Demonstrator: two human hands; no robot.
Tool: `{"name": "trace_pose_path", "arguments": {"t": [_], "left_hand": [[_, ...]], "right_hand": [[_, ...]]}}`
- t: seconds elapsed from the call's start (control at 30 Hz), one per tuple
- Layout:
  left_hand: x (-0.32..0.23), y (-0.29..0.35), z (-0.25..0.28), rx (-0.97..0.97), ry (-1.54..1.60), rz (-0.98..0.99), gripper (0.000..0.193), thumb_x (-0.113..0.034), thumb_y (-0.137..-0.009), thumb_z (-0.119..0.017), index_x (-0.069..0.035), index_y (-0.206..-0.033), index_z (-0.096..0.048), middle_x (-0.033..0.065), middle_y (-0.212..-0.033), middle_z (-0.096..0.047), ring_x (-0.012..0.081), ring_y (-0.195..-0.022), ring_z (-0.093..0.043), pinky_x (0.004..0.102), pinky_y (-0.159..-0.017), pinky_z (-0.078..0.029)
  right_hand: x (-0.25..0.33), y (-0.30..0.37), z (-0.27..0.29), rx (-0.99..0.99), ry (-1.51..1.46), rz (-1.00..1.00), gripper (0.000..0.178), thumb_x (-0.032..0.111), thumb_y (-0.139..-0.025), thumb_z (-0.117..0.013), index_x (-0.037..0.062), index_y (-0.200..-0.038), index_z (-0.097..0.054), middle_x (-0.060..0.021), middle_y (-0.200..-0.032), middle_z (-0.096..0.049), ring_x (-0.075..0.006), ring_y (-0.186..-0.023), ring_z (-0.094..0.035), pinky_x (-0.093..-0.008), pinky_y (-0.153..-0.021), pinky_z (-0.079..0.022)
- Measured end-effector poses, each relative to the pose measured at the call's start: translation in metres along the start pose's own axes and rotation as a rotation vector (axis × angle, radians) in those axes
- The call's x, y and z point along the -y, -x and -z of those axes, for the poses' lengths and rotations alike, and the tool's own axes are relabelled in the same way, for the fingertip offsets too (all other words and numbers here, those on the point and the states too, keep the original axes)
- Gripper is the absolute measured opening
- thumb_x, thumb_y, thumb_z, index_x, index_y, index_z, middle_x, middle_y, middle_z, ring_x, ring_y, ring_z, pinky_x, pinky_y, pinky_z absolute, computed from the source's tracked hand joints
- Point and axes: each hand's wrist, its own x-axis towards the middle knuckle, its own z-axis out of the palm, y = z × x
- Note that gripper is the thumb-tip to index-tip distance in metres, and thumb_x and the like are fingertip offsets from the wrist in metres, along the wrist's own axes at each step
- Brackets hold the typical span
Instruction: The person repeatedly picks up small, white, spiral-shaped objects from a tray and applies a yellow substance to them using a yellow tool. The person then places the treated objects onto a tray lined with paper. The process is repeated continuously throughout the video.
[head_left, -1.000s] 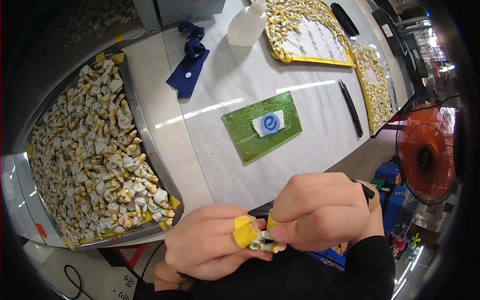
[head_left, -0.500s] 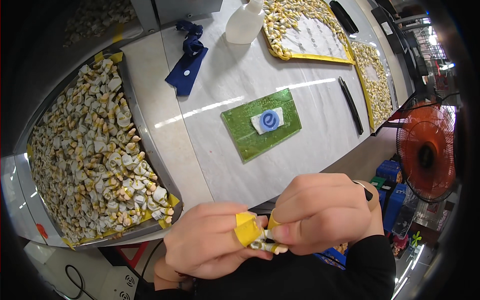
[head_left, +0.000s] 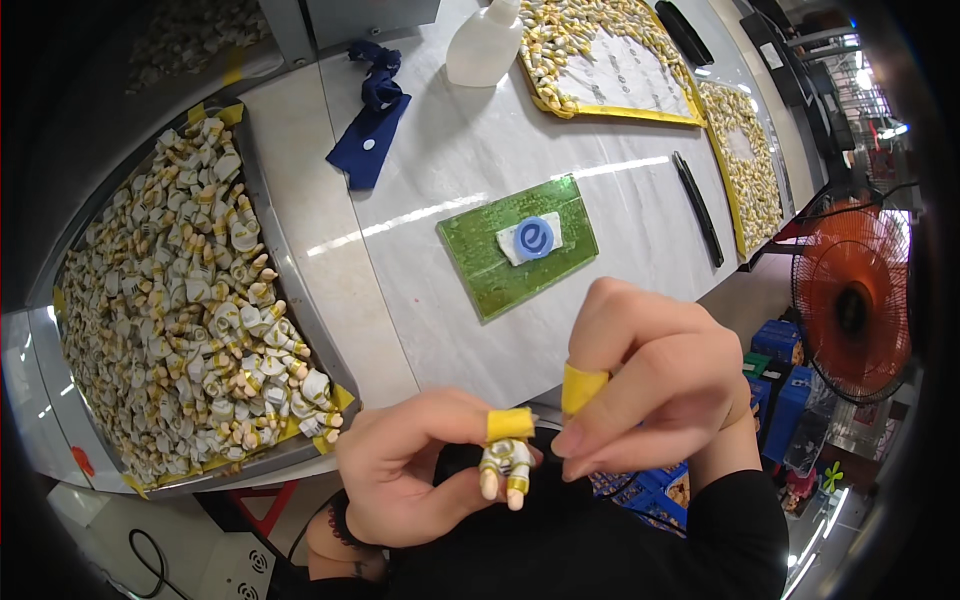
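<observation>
Pinched in my left hand (head_left: 405, 465) is a small toy figure part (head_left: 506, 466), white with gold bands and two skin-toned ends pointing down. Yellow tape (head_left: 510, 424) wraps a fingertip of that hand, just above the part. My right hand (head_left: 660, 380) hovers to the right, apart from the part, its thumb and fingertips drawn together. Whether anything small sits between them cannot be made out. It too has yellow tape (head_left: 584, 388) round a finger. Beyond the hands, a green block (head_left: 480, 280) bears a white pad with a blue round cap (head_left: 534, 237) on it.
A tray (head_left: 318, 372) heaped with similar parts stands at left. At the back are a dark blue cloth (head_left: 368, 148), a white bottle (head_left: 484, 48) and a yellow-edged tray (head_left: 630, 116) of parts. A black pen-like tool (head_left: 697, 208) lies right of the block; an orange fan (head_left: 850, 300) stands farther right.
My right hand has drawn up and away from the toy part, which both hands were touching before. My left hand has turned, so the part now faces up with its ends downward.
</observation>
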Motion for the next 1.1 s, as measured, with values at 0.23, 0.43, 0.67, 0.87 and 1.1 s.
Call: {"name": "trace_pose_path", "arguments": {"t": [0.23, 0.43, 0.67, 0.87, 1.1], "left_hand": [[0.003, 0.0, 0.008, 0.152, 0.137, 0.223, 0.016, -0.001, -0.076, -0.071, 0.006, -0.088, -0.062, 0.0118, -0.084, -0.066, 0.0133, -0.076, -0.063, 0.0239, -0.07, -0.049], [-0.007, -0.005, 0.009, 0.266, 0.133, 0.396, 0.011, 0.0, -0.077, -0.069, 0.004, -0.086, -0.063, 0.009, -0.083, -0.066, 0.0112, -0.078, -0.062, 0.023, -0.071, -0.049], [-0.002, -0.005, 0.007, 0.253, 0.167, 0.423, 0.01, -0.001, -0.08, -0.067, 0.004, -0.086, -0.062, 0.0075, -0.083, -0.065, 0.0104, -0.079, -0.062, 0.0229, -0.073, -0.049], [-0.001, -0.004, 0.009, 0.233, 0.18, 0.437, 0.012, -0.002, -0.079, -0.067, 0.005, -0.088, -0.062, 0.0076, -0.085, -0.065, 0.0109, -0.081, -0.061, 0.0232, -0.074, -0.049], [-0.003, -0.004, 0.009, 0.253, 0.204, 0.502, 0.013, -0.004, -0.08, -0.068, 0.005, -0.088, -0.061, 0.0072, -0.085, -0.065, 0.0106, -0.081, -0.061, 0.0233, -0.075, -0.048]], "right_hand": [[-0.006, -0.006, -0.003, 0.134, -0.045, -0.061, 0.013, 0.013, -0.066, -0.079, 0.0091, -0.073, -0.069, -0.0013, -0.075, -0.051, -0.0154, -0.065, -0.047, -0.0257, -0.054, -0.035], [0.001, -0.004, -0.001, 0.21, -0.069, -0.169, 0.013, 0.01, -0.066, -0.077, 0.0071, -0.071, -0.066, -0.0026, -0.074, -0.05, -0.0172, -0.065, -0.047, -0.0272, -0.054, -0.035], [0.002, -0.004, 0.001, 0.231, -0.045, -0.207, 0.012, 0.007, -0.066, -0.077, 0.0061, -0.071, -0.065, -0.0035, -0.074, -0.051, -0.0176, -0.065, -0.047, -0.0274, -0.054, -0.036], [-0.011, -0.001, 0.001, 0.253, -0.153, -0.201, 0.014, 0.01, -0.067, -0.078, 0.0065, -0.074, -0.067, -0.0031, -0.075, -0.052, -0.0174, -0.066, -0.048, -0.0266, -0.056, -0.037], [-0.011, 0.001, 0.0, 0.264, -0.17, -0.199, 0.016, 0.011, -0.067, -0.079, 0.0056, -0.074, -0.066, -0.0034, -0.075, -0.051, -0.0176, -0.067, -0.049, -0.0268, -0.057, -0.038]]}}
